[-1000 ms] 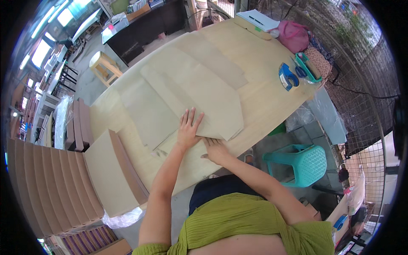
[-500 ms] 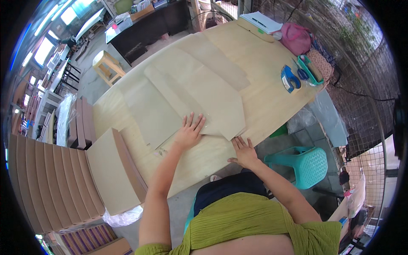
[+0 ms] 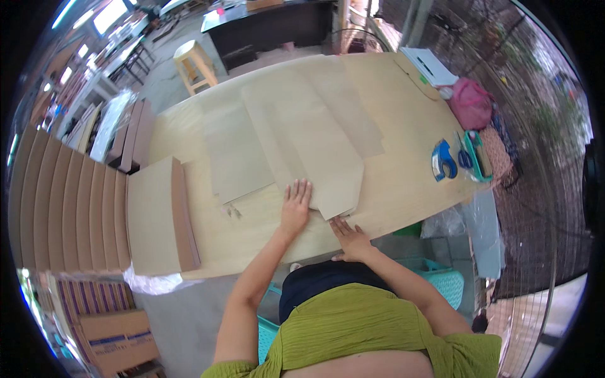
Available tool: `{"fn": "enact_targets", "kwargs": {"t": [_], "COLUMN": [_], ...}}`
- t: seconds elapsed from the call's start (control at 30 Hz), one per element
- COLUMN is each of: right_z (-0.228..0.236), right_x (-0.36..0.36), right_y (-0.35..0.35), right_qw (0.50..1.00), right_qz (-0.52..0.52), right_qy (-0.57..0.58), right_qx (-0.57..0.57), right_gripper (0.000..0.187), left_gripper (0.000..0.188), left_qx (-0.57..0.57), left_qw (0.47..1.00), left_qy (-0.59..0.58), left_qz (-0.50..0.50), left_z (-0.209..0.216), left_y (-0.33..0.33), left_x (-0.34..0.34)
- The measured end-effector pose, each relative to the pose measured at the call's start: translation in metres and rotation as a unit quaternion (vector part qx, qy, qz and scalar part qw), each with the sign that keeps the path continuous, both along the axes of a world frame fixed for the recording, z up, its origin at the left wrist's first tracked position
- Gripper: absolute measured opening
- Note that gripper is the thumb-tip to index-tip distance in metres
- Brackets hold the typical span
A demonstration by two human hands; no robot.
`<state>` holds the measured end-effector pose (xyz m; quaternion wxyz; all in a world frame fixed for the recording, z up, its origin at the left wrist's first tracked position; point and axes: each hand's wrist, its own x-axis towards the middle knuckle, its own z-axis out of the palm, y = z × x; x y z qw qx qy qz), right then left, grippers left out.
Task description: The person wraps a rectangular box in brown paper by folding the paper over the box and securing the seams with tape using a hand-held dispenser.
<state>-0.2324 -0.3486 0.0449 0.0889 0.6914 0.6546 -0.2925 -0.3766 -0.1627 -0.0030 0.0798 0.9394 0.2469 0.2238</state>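
Note:
A long sheet of beige paper (image 3: 318, 142), one long side folded over and its near corners angled, lies on the light wooden table. My left hand (image 3: 295, 209) rests flat on the near-left edge of this paper, fingers stretched out and close together. At the narrow near end, my right hand (image 3: 351, 242) lies open on the table edge with its fingertips against the paper's tip and its thumb out to the side. Another beige sheet (image 3: 242, 157) lies under it on the left, and a further sheet (image 3: 359, 110) shows on the right.
Brown box-like panels (image 3: 154, 217) stack along the left side. At the right are a blue tape dispenser (image 3: 443, 160), a green tray (image 3: 480, 157), scissors (image 3: 464, 157), a pink bag (image 3: 471, 104) and a notebook (image 3: 430, 66). A teal stool (image 3: 449, 286) stands below the table.
My view has turned, so the table and papers sit at a different angle. My left hand has shifted toward the paper's near edge, its fingers closer together. My right hand stays at the tip.

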Motion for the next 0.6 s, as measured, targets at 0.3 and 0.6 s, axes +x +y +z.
{"fn": "enact_targets", "kwargs": {"t": [0.3, 0.6], "right_z": [-0.006, 0.054], "right_x": [0.053, 0.209], "right_y": [-0.001, 0.047], "right_qw": [0.980, 0.947], "right_qz": [0.174, 0.243], "right_qy": [0.089, 0.163], "right_qx": [0.033, -0.130], "right_gripper": [0.111, 0.071], "left_gripper": [0.067, 0.031], "left_qx": [-0.059, -0.408], "left_qw": [0.982, 0.899], "left_qy": [-0.084, 0.157], "left_qz": [0.161, -0.004], "left_z": [0.031, 0.088], "left_y": [-0.097, -0.158], "left_x": [0.040, 0.048]}}
